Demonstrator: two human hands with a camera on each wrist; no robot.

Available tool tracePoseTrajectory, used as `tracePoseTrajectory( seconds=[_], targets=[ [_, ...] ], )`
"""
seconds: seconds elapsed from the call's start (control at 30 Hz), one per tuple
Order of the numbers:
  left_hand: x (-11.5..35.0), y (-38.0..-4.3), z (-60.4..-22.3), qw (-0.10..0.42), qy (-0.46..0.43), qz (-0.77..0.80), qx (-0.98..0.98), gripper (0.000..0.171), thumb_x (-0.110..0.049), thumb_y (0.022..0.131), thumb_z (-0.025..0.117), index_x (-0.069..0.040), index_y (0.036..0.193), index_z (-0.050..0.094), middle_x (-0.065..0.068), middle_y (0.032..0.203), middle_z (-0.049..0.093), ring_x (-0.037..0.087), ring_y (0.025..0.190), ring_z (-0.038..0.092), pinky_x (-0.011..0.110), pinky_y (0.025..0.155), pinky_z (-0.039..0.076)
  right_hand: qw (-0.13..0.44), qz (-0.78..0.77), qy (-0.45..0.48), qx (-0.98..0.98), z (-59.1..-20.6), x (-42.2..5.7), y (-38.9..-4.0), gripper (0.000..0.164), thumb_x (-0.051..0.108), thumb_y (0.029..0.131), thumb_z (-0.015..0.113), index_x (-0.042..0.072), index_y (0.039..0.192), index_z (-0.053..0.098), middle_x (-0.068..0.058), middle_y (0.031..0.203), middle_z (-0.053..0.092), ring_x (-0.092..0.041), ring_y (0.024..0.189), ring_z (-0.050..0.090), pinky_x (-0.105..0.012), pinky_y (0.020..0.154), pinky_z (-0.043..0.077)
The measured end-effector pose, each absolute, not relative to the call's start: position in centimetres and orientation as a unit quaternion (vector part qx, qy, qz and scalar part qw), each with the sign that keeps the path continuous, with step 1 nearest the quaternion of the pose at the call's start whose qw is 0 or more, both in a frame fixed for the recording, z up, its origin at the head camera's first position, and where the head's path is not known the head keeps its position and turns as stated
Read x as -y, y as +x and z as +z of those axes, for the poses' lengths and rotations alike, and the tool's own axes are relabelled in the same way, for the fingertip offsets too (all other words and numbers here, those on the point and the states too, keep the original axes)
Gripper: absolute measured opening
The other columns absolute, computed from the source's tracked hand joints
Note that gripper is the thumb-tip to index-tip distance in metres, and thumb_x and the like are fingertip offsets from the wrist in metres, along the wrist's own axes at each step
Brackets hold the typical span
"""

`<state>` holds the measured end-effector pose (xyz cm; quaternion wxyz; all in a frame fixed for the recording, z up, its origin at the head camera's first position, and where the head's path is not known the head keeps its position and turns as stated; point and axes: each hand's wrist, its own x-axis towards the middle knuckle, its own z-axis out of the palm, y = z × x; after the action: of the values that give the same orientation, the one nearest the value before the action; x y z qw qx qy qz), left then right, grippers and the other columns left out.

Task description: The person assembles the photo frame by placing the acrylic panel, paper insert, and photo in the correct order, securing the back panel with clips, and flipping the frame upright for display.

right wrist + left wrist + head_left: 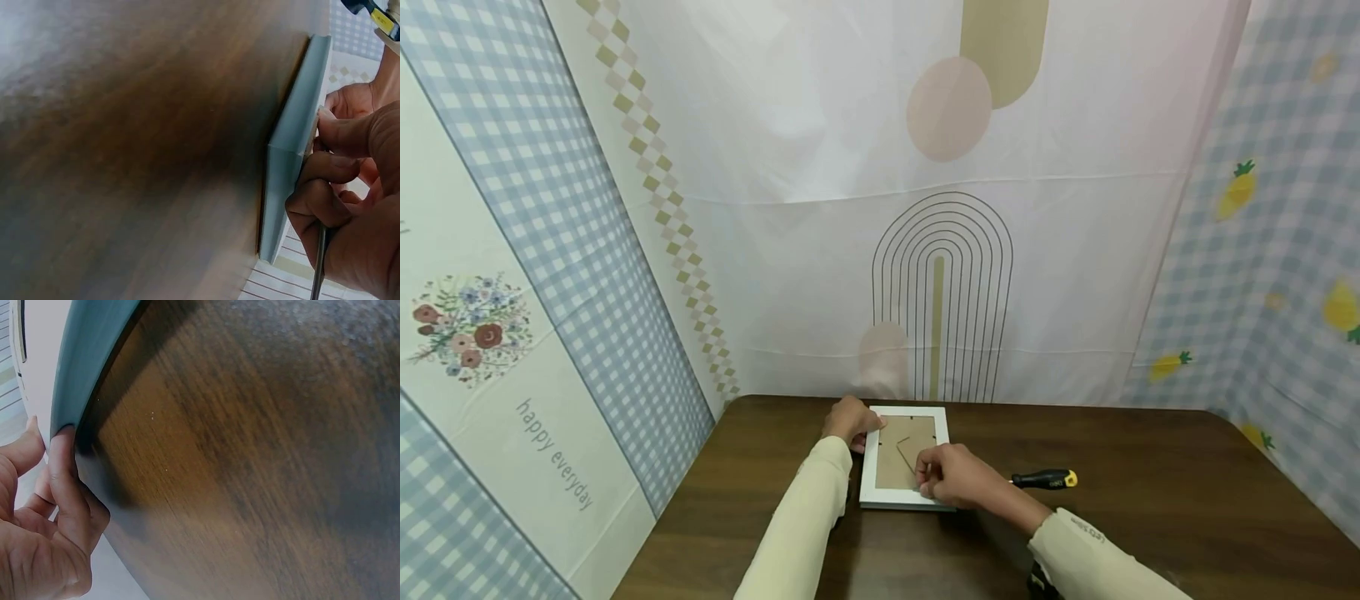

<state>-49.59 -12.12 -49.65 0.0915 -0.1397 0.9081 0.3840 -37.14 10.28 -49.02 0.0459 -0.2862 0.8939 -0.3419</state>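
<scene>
A white picture frame (868,475) lies on the table with its brown backing board (891,477) facing up. Small dark tabs sit along the board's edges, and a thin angled outline shows on it. At the upper left corner my left hand (850,421) grips the frame, thumb on top and fingers against its blue-grey side (87,362). My right hand (958,477) is over the lower right part, its thumb (340,134) and index finger close at the backing. Its curled lower fingers hold the metal shaft (320,262) of a screwdriver, whose black and yellow handle (1043,479) sticks out rightward.
The dark wooden table (1135,483) extends on both sides of the frame. Behind it hangs a white patterned cloth (805,275), with blue checked cloth (1195,283) at the sides. A dark strap (1041,583) shows by the right sleeve.
</scene>
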Motion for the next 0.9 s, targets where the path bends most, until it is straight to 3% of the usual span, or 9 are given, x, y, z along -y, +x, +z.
tracePoseTrajectory(
  seconds=[0.23,0.53,0.9],
  targets=[
    [13.9,-54.5,-54.1,0.120,-0.116,0.380,-0.910,0.041,-0.037,0.090,0.097,-0.002,0.092,0.076,0.019,0.082,0.076,0.028,0.068,0.079,0.037,0.055,0.071,0.020,-0.318,-0.298,-0.900,-49.3,-10.0,-37.0,0.024,-0.009,0.087,0.072,0.015,0.086,0.068,0.008,0.080,0.060,-0.002,0.071,0.053,-0.021,0.063,0.045],
    [13.8,-54.4,-54.0,0.123,-0.122,0.383,-0.907,0.040,-0.034,0.091,0.096,0.000,0.093,0.075,0.020,0.083,0.076,0.028,0.068,0.079,0.038,0.056,0.071,0.001,-0.306,-0.303,-0.902,-49.6,-10.1,-36.8,0.019,-0.002,0.091,0.075,0.016,0.088,0.067,0.007,0.081,0.058,-0.001,0.073,0.051,-0.021,0.064,0.045],
    [13.7,-54.5,-54.3,0.118,-0.124,0.383,-0.908,0.042,-0.037,0.090,0.097,-0.001,0.093,0.076,0.019,0.083,0.076,0.028,0.067,0.079,0.038,0.055,0.071,0.022,-0.317,-0.297,-0.900,-49.4,-10.2,-36.8,0.023,-0.008,0.089,0.075,0.014,0.089,0.068,0.007,0.083,0.061,-0.002,0.074,0.053,-0.021,0.064,0.045]
  ],
)
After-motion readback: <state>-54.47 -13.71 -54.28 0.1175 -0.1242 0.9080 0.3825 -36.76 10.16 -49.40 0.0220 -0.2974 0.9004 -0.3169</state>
